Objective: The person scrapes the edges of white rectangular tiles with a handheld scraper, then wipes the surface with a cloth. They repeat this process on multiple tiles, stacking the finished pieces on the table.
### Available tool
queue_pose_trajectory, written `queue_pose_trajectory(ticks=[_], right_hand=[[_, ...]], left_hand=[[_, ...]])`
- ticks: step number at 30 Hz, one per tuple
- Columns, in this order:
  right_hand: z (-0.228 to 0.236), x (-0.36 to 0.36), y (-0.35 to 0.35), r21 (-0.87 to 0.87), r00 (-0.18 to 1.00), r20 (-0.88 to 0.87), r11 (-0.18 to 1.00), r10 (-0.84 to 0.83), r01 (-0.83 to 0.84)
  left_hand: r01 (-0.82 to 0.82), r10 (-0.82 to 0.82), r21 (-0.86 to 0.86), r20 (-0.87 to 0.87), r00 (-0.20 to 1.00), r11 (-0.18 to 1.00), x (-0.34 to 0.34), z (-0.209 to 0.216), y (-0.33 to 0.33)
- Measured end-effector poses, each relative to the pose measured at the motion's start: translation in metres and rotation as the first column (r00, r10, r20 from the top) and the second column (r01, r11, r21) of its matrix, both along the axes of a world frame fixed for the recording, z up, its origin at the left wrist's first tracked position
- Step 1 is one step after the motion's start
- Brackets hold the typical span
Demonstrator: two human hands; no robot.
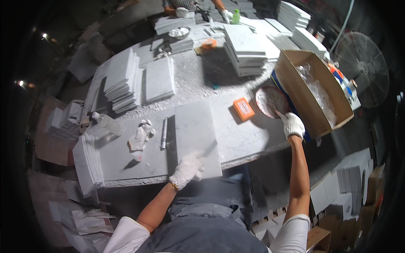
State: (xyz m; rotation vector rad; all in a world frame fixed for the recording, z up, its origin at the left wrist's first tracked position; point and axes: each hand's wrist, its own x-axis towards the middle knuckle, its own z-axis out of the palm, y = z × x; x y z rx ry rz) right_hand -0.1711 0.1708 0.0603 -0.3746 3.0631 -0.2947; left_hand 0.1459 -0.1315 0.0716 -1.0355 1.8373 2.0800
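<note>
White, rectangular stone tile (pixel 195 126): probably heavy, stiff, brittle; hold opposite long edges. White-gloved left hand (pixel 187 170) on it, fingers loose; white-gloved right hand (pixel 293 125), can't tell grip.

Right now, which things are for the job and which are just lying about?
In the job, by the look of it:
left hand, at the pale slab
right hand, finger at the round dish

Lying about, seemingly:
orange block
loose glove
clear bottle
</note>
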Motion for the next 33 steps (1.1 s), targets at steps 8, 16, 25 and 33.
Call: queue_pose_trajectory(ticks=[8, 16, 25, 33], right_hand=[[0.018, 0.067, 0.029, -0.853, 0.976, 0.191, 0.475, -0.101, 0.216], [-0.017, 0.226, -0.077, -0.818, 0.811, 0.573, 0.143, 0.113, 0.558], [-0.022, 0.227, -0.136, -0.791, 0.937, 0.204, 0.611, 0.283, -0.012], [0.01, 0.244, -0.141, -0.553, 0.825, 0.285, 0.787, 0.488, -0.274]], left_hand=[[0.111, -0.112, -0.059, -0.016, 0.994, 0.992, -0.003, 0.007, -0.01], [0.097, -0.097, -0.003, 0.013, 0.995, 0.995, -0.002, 0.009, -0.016], [0.119, -0.119, -0.134, 0.003, 0.993, 0.984, 0.002, 0.006, -0.021], [0.119, -0.11, -0.137, 0.071, 0.991, 0.983, -0.005, 0.011, -0.021]])
